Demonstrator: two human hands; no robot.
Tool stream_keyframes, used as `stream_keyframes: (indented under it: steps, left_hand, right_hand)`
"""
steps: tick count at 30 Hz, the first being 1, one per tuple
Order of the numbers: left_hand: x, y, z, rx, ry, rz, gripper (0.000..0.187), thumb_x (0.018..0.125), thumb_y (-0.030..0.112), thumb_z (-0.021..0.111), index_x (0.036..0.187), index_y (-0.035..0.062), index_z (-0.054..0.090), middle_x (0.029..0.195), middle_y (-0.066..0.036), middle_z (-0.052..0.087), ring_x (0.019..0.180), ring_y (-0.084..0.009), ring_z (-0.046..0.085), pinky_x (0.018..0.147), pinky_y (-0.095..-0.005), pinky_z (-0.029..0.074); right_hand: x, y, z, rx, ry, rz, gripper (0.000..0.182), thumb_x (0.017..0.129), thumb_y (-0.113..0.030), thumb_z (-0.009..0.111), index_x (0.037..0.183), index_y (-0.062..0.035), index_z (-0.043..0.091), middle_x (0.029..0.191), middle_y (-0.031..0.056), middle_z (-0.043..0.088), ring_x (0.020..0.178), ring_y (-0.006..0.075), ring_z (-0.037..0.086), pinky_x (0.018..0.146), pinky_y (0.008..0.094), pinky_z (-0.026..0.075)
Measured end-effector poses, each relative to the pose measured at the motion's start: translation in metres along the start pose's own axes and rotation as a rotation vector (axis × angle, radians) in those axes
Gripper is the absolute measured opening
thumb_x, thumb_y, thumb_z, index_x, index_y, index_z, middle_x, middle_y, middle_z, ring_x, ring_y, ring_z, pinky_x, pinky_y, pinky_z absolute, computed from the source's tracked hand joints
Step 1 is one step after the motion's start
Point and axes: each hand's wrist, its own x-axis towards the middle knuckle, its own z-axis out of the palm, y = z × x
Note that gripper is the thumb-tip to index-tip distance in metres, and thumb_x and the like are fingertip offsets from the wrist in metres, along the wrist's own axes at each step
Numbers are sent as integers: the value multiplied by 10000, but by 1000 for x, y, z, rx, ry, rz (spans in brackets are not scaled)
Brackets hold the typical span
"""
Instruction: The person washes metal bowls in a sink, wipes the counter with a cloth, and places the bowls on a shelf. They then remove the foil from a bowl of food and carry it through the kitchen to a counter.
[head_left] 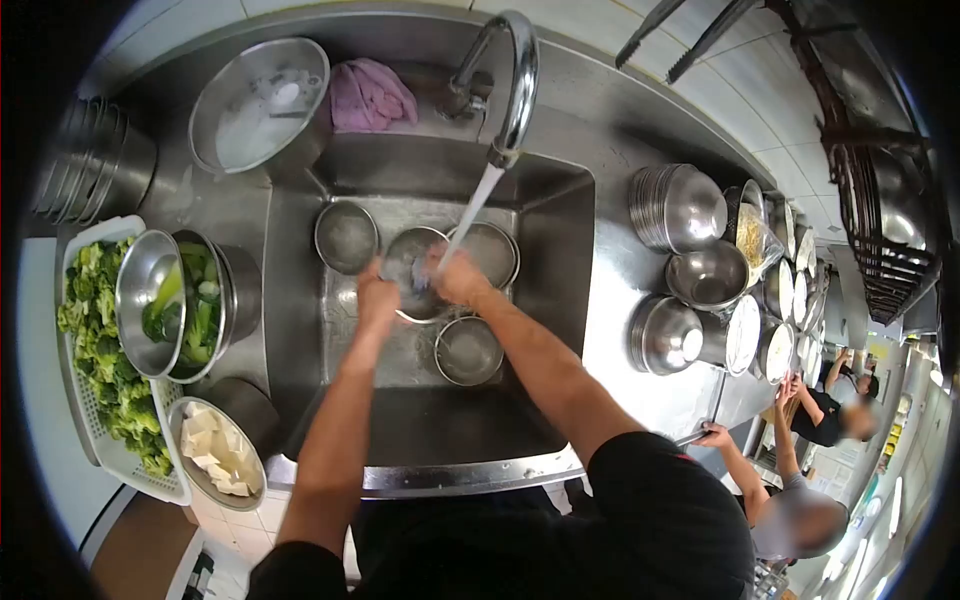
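Note:
In the sink [430, 420], my left hand [377, 297] is closed on the near left rim of a metal bowl [412, 262]. My right hand [455, 277] is blurred and reaches into that bowl, closed around something small and bluish-white that I cannot make out. Water [475, 210] runs from the curved tap [522, 90] down beside my right hand. Three spots around the hands hold more metal bowls: one at the left [347, 238], another at the right [490, 250] partly behind my right hand, and a nearer one [469, 351].
Left stand a white basket of broccoli [115, 385], bowls with leafy greens [205, 290] and a tub of pale chunks [220, 450]. Behind are a soapy basin [262, 105] and pink cloth [370, 95]. Stacked bowls [680, 208] line the right counter. Two people [800, 515] work farther right.

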Motion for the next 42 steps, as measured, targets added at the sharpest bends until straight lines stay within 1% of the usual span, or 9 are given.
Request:
stream_keyframes:
  steps: [3,7,13,21,31,33,35,36,42]
  left_hand:
    - [55,-71,22,391,317,573,571,874,-14,565,1440,19,629,1101,-172,766,951,-300,764,852,-399,619]
    - [-14,-20,16,430,-518,-297,501,895,156,691,1374,14,660,1226,-200,746,1130,-349,732,968,-490,589]
    - [83,-77,116,833,184,401,470,965,369,757,1212,-11,631,1148,-282,731,1046,-470,727,856,-559,605]
    - [12,14,98,616,-29,512,510,951,15,649,1408,135,458,1171,-260,690,1090,-509,677,913,-582,554]
    - [-2,24,43,-10,-42,-10,702,833,-91,635,1518,61,612,1290,-182,738,1050,-224,750,788,-378,641]
    - [47,-14,24,121,-68,-26,679,845,-73,572,1511,55,611,1427,-202,656,1063,-281,753,681,-431,653]
    - [85,-118,20,527,-533,172,616,876,18,588,1491,35,605,1427,-209,646,1078,-337,746,724,-504,656]
    - [28,-18,33,555,-778,-318,523,935,193,660,1426,16,623,1324,-243,701,1120,-402,738,919,-522,616]
    - [105,-136,126,628,-82,-17,359,1060,313,609,1326,80,667,1280,-257,712,1164,-423,718,935,-480,610]
  right_hand:
    - [-4,-62,-4,645,299,366,291,836,-71,707,1115,-77,791,1138,161,768,1158,425,676,1035,485,529]
    - [-110,-5,6,210,-303,94,278,821,-58,721,1077,-112,813,1133,148,727,1191,365,655,1045,469,512]
    - [-192,-62,-43,221,181,413,278,804,-35,785,1077,-79,808,1089,133,712,1117,318,673,982,441,530]
    - [-123,-69,-9,970,1274,826,460,969,-210,814,1319,-1,602,1015,40,657,881,167,611,836,356,535]
    - [-18,-2,4,366,642,275,241,948,-188,682,1135,-43,730,1055,178,728,1038,392,669,833,533,544]
    - [-43,-5,34,625,0,59,208,893,-159,722,1085,-84,752,1101,171,728,1012,413,661,867,510,541]
    - [-100,8,12,338,-299,167,172,858,-131,740,1010,-53,758,1142,184,728,1111,405,681,962,512,553]
    - [-121,12,16,155,-405,218,181,840,-114,742,1005,-43,757,1152,192,724,1146,407,680,993,518,555]
    - [-194,-62,-41,432,136,613,249,843,-30,727,1084,-57,786,1112,165,748,1075,357,712,974,457,581]
